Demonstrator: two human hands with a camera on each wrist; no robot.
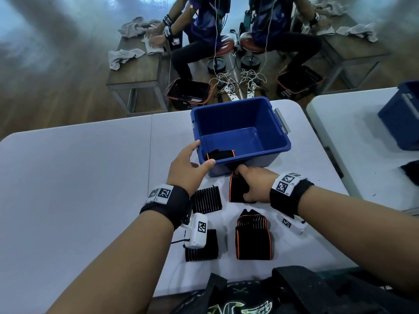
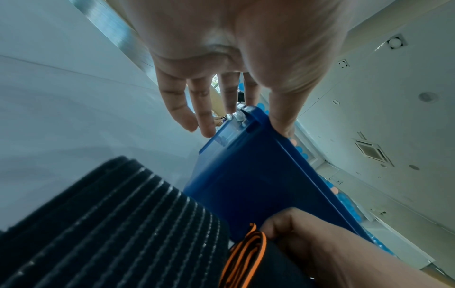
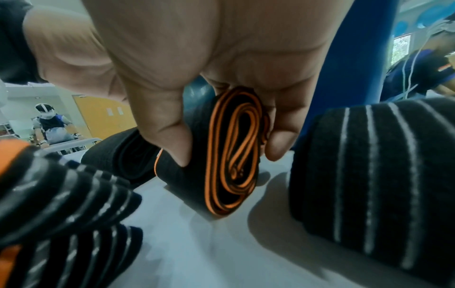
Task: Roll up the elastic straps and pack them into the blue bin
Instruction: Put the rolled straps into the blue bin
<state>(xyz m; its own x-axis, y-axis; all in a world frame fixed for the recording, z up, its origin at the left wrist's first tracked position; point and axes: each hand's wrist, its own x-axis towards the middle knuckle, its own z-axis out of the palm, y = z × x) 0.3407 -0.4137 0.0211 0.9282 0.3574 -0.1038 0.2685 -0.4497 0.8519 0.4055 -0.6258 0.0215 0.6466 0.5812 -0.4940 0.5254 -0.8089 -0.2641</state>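
Note:
The blue bin [image 1: 240, 132] stands on the white table [image 1: 68, 177] with one rolled black-and-orange strap [image 1: 220, 154] inside at its near wall. My left hand [image 1: 197, 156] spans the bin's near-left corner, its thumb on the rim [image 2: 283, 124] and its straight fingers [image 2: 204, 120] along the side wall. Just in front of the bin, my right hand [image 1: 244, 189] grips a rolled strap [image 3: 231, 175] standing on its edge on the table, thumb on one side and fingers on the other. Three more straps lie nearer me: [image 1: 206, 199], [image 1: 201, 248], [image 1: 252, 234].
A black bag [image 1: 294, 291] lies at the table's near edge. A second blue bin [image 1: 401, 116] sits on the neighbouring table to the right. Beyond the table, two seated people work at benches with grey towels; baskets and cables lie on the floor.

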